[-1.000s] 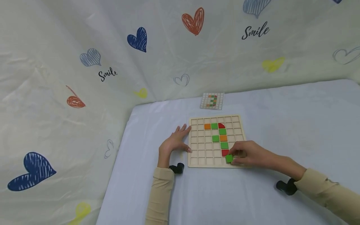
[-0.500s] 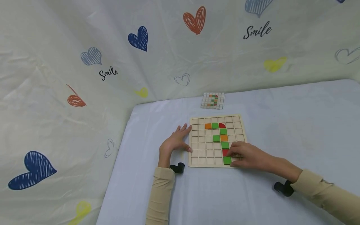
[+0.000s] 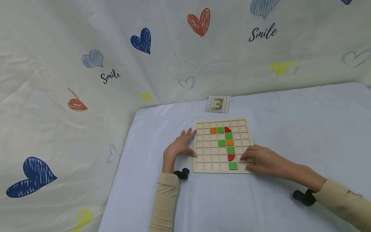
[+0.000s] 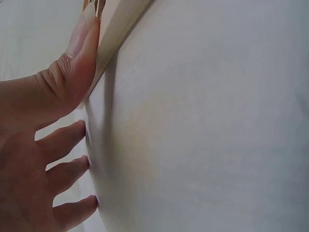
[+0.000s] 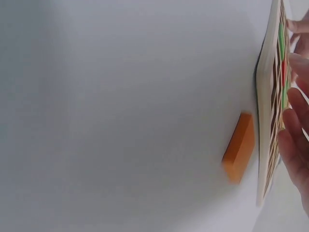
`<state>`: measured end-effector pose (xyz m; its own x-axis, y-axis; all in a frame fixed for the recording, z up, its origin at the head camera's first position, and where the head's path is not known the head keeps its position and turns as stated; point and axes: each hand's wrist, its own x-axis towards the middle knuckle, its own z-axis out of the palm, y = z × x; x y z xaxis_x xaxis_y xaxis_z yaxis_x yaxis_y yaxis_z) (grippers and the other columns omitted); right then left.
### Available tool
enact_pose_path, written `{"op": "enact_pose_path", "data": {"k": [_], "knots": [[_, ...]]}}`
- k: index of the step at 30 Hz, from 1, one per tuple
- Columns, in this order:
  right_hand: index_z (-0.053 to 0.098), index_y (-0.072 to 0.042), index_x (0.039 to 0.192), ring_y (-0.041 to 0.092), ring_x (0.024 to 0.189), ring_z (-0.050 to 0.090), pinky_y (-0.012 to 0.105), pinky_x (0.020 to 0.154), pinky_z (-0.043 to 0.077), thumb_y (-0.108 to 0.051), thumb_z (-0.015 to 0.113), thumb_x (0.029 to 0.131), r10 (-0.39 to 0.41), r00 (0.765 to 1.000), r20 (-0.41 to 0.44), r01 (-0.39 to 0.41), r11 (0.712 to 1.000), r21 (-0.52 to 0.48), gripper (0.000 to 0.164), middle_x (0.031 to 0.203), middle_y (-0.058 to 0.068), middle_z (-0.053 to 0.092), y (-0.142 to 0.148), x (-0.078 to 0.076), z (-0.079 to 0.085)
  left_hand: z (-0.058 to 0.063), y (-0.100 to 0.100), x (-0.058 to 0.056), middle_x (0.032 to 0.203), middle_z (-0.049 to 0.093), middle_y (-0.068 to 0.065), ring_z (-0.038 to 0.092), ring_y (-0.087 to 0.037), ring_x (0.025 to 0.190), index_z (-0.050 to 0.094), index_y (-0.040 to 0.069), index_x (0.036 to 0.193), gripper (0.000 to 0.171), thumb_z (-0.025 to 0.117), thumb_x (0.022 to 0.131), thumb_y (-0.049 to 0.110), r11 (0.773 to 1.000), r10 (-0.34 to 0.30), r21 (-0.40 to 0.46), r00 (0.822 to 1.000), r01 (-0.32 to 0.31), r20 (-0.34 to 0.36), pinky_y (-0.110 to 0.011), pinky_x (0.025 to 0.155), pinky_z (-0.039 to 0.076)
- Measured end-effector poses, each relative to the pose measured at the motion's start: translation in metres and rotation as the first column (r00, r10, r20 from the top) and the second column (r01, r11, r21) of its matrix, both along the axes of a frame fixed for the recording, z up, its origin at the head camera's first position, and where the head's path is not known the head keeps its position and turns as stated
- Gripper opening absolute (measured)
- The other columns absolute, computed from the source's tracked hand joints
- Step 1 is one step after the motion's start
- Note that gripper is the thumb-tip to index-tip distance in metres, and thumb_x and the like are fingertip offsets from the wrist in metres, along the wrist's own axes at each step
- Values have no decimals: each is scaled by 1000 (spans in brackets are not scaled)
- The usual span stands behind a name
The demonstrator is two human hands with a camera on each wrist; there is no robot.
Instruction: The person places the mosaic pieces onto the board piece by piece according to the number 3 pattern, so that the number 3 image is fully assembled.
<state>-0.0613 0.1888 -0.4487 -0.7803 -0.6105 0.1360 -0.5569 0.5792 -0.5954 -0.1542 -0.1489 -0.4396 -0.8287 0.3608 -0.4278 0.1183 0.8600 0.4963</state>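
Observation:
A wooden grid board lies on the table with green, orange and red tiles set in its cells. Its lowest tile is a green square in the bottom row, just under a red quarter-round tile. My left hand spreads its fingers at the board's left side, thumb on the frame. Over the lower right of the board hovers my right hand, fingers loosely bent and holding nothing. In the right wrist view an orange tile sits on the cloth beside the board; the right hand hides it from the head view.
Behind the board lies a small pattern card printed with a coloured grid. White cloth covers the table, and a patterned curtain hangs at the back and left.
The green square was tilted in my right fingers, then went down flat into the bottom row. My right hand has let go and moved right. The left hand has stayed put.

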Motion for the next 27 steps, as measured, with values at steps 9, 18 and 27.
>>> {"op": "enact_pose_path", "data": {"k": [9, 18, 27], "knots": [[77, -14, 104, 5, 86, 58, 25, 71, 56, -9, 91, 73, -86, 995, -59, 88, 996, 31, 33, 100, -11, 67, 35, 8, -3, 2, 1, 1, 173, 11, -5, 1, -32, 161, 26, 19, 165, 111, 92, 76, 17, 1000, 9, 6, 1000, -10, 11, -56, 129, 9], [75, -14, 99, -1, 80, 53, 23, 66, 51, -16, 94, 69, -98, 988, -117, 101, 995, 16, 36, 93, -14, 61, 58, 13, -15, 0, 0, -1, 174, 10, -5, 1, -31, 161, 25, 19, 165, 111, 92, 76, 19, 1000, -8, -10, 1000, 8, 1, -56, 129, 10], [71, -22, 89, -2, 81, 56, 24, 70, 56, -13, 93, 72, -110, 994, 7, 109, 993, 51, 29, 93, -16, 59, 56, 13, -13, 1, 0, 0, 174, 11, -6, 1, -32, 161, 25, 19, 165, 111, 92, 76, 20, 1000, -13, -7, 1000, 13, -2, -55, 130, 10]]}}
